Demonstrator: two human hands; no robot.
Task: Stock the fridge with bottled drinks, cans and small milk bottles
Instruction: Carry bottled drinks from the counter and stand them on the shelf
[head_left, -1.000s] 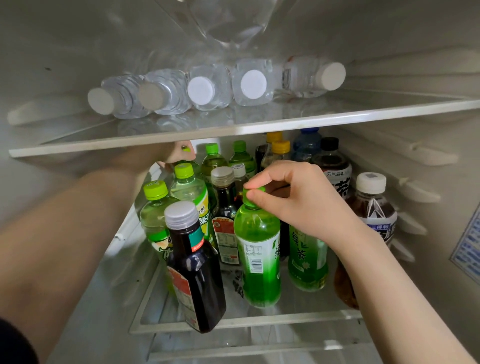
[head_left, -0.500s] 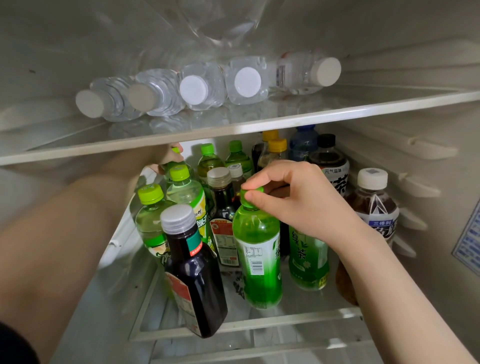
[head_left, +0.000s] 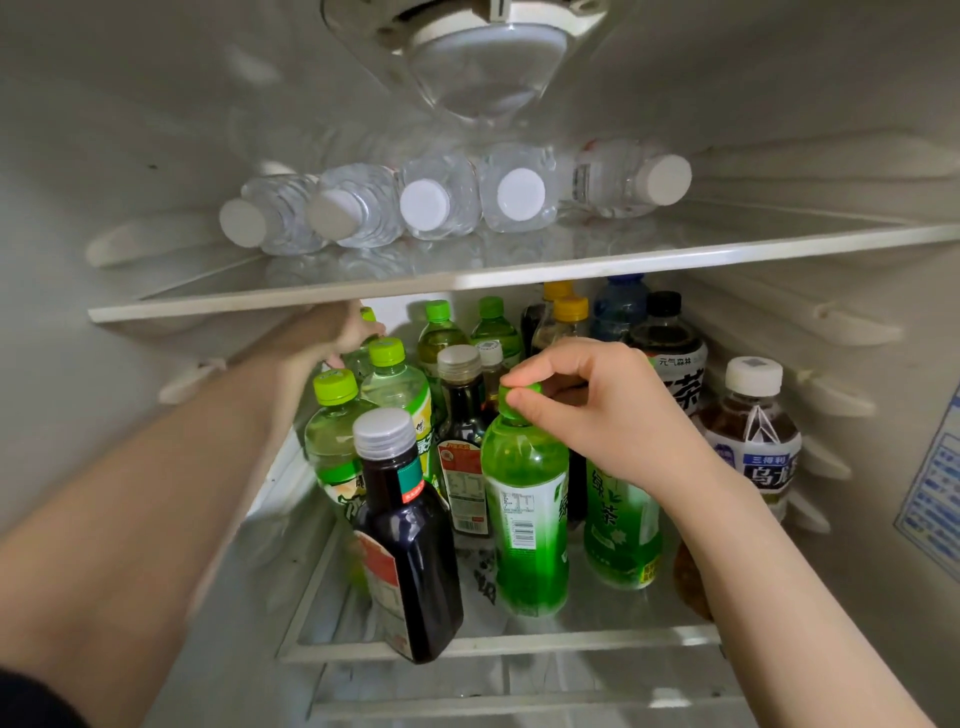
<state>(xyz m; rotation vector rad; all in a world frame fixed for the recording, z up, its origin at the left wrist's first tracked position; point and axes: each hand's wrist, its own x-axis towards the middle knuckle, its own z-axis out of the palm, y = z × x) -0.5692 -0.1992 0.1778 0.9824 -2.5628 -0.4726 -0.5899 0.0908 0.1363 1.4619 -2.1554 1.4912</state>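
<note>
The green bottle (head_left: 524, 519) stands upright near the front of the lower shelf (head_left: 519, 642), in the middle. The right hand (head_left: 597, 410) comes in from the lower right and its fingers (head_left: 540, 364) pinch the bottle's green cap (head_left: 511, 402) between thumb and forefinger; the other fingers are curled behind.

Just left of it, at the shelf's front edge, a dark bottle (head_left: 410, 551) with a silver cap leans a little to the left. Just right of it, partly behind the wrist, stands a second green tea bottle (head_left: 621, 530). More bottles with green, yellow, blue and black caps crowd the shelf behind them. A brown tea bottle (head_left: 753, 441) with a white cap stands at the right side.

The left hand (head_left: 345, 332) reaches deep into the back left corner, under the upper shelf (head_left: 519, 283). Its fingers are wrapped round the neck of a pale back bottle (head_left: 367, 314) with a green cap.

On the upper shelf five water bottles (head_left: 426, 202) lie on their sides in a row, white caps toward the front. A lamp cover (head_left: 488, 57) sits in the ceiling above them, and a blue sticker (head_left: 930, 499) is on the right wall.
</note>
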